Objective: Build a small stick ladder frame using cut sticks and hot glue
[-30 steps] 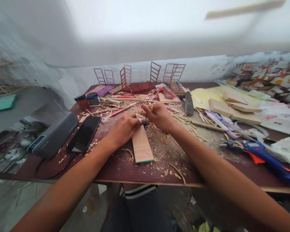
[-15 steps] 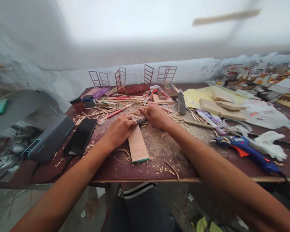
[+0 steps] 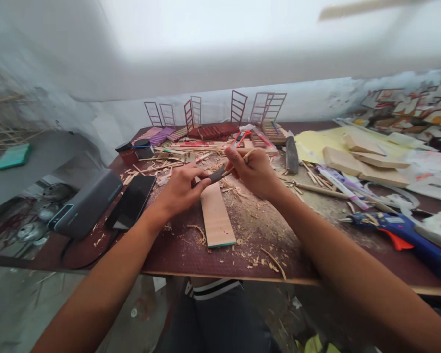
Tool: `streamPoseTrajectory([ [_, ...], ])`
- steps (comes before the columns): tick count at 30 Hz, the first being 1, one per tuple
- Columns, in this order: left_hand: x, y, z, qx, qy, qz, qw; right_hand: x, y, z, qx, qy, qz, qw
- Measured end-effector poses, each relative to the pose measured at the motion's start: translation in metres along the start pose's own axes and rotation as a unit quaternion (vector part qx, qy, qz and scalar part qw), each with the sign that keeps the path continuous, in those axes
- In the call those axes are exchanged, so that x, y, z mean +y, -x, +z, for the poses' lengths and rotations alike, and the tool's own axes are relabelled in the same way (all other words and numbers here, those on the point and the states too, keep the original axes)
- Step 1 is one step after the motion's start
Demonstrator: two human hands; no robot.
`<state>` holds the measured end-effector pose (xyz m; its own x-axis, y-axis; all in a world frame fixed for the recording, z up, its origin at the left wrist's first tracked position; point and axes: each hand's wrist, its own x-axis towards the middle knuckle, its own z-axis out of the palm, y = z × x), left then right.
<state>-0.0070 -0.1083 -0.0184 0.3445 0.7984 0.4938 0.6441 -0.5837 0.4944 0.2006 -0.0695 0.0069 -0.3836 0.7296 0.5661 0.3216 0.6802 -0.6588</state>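
My left hand is closed on a dark grey strip that looks like folded sandpaper. My right hand pinches a thin wooden stick; its lower end meets the strip and its other end pokes out above my fingers. Below both hands, a flat pale wooden board with a green near edge lies on the dark red table. Wood shavings are scattered around the board.
At left are a black phone and a dark grey box-shaped device. A blue glue gun and wooden blocks lie at right. Small ladder-like frames stand behind loose sticks; a dark block lies right of centre.
My hands have risen off the board's far end. The stick, mostly hidden before, now shows in my right hand against the strip. The view has shifted slightly.
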Motion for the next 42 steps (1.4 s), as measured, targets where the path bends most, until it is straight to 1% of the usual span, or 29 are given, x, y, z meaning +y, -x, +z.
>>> streamPoseTrajectory([
  [4, -0.006, 0.002, -0.001, -0.080, 0.070, -0.012, 0.994, -0.004, 0.002, 0.010, -0.068, 0.009, -0.022, 0.997],
  [7, -0.007, 0.001, 0.001, -0.093, 0.093, -0.031, 0.991, 0.003, 0.002, 0.021, -0.102, 0.050, -0.038, 0.993],
  [11, -0.006, 0.000, 0.002, -0.091, 0.085, -0.037, 0.992, 0.013, 0.002, 0.028, -0.084, 0.108, -0.015, 0.990],
  [16, -0.004, -0.001, 0.001, -0.105, 0.067, -0.045, 0.991, 0.014, 0.001, 0.031, -0.089, 0.105, -0.047, 0.989],
  [20, -0.001, -0.002, -0.002, -0.111, 0.043, -0.054, 0.991, 0.015, -0.001, 0.028, -0.076, 0.137, -0.023, 0.987],
  [23, -0.001, -0.003, -0.002, -0.124, 0.047, -0.065, 0.989, 0.013, 0.001, 0.029, -0.082, 0.119, -0.028, 0.989],
  [25, -0.001, -0.003, -0.001, -0.118, 0.046, -0.065, 0.990, 0.011, 0.001, 0.031, -0.084, 0.107, -0.027, 0.990],
  [27, -0.001, -0.003, -0.001, -0.110, 0.044, -0.068, 0.991, 0.011, -0.001, 0.033, -0.081, 0.113, -0.009, 0.990],
  [29, -0.001, -0.002, -0.002, -0.111, 0.054, -0.077, 0.989, 0.011, -0.004, 0.034, -0.077, 0.126, 0.007, 0.989],
  [32, -0.002, -0.002, -0.003, -0.118, 0.077, -0.087, 0.986, 0.013, -0.007, 0.034, -0.090, 0.128, 0.014, 0.988],
  [34, -0.003, -0.002, -0.003, -0.116, 0.081, -0.084, 0.986, 0.013, -0.008, 0.032, -0.095, 0.123, 0.024, 0.988],
  [37, -0.005, -0.002, -0.002, -0.111, 0.084, -0.075, 0.987, 0.014, -0.009, 0.030, -0.087, 0.135, 0.035, 0.986],
  [39, -0.007, -0.002, -0.002, -0.116, 0.101, -0.079, 0.985, 0.014, -0.009, 0.029, -0.086, 0.140, 0.031, 0.986],
  [42, -0.009, -0.002, -0.002, -0.129, 0.119, -0.089, 0.980, 0.015, -0.007, 0.028, -0.107, 0.132, 0.004, 0.985],
])
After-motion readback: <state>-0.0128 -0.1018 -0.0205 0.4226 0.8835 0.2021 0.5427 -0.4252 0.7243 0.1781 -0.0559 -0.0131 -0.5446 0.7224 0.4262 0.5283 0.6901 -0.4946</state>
